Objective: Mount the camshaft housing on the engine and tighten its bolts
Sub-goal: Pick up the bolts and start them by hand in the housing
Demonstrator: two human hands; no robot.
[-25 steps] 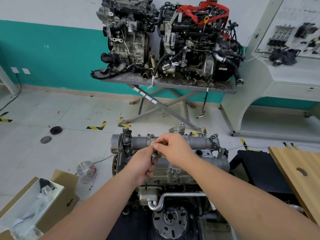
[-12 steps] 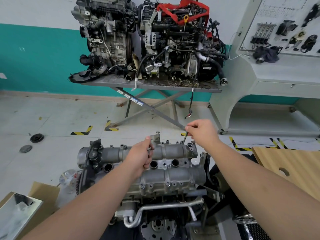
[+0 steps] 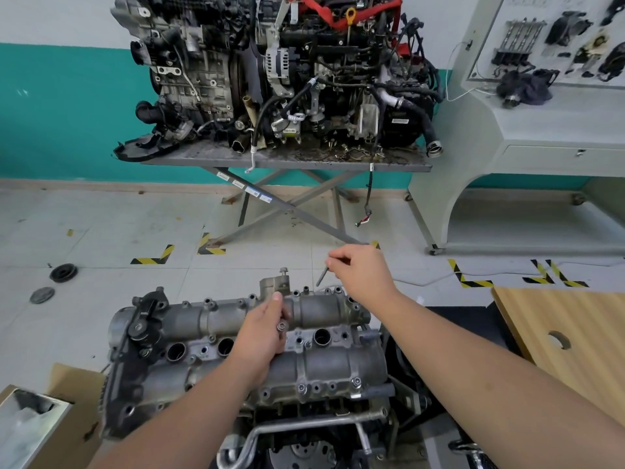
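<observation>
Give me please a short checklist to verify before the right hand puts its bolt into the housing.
1. Housing sits on the engine: ok, it lies along the top.
2. Right hand holds a bolt: ok, pinched at its upper end, tip pointing down over the far edge.
3. Bolt is lined up with a hole: cannot tell, the tip hangs above the rear edge, not in a hole.
4. Left hand has spare bolts ready: ok, one bolt head shows between the fingers; how many more, cannot tell.
5. Near-edge bolts seated: cannot tell, some heads show, tightness is not visible.
</observation>
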